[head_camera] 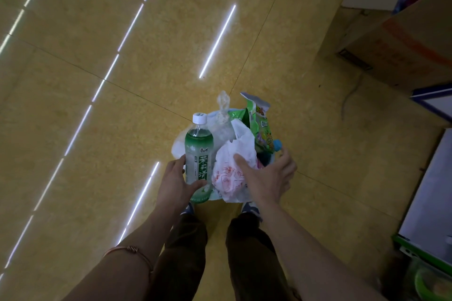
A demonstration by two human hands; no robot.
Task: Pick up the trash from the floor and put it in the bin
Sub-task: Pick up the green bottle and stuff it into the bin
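Your left hand (176,178) grips the bottle (198,151); your right hand (266,173), fingers spread, presses the bag (230,176). The overfull heap (221,127) may topple.

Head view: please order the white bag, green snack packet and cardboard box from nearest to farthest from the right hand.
1. White bag, touched by the right hand.
2. Green snack packet, just beyond the fingers.
3. Cardboard box, far upper right.

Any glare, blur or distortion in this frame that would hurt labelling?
Head view: dim overall; bright strip-light reflections streak the glossy floor; wide-angle stretch toward the edges; green bottle label is sharp, cardboard box at the right edge is soft.
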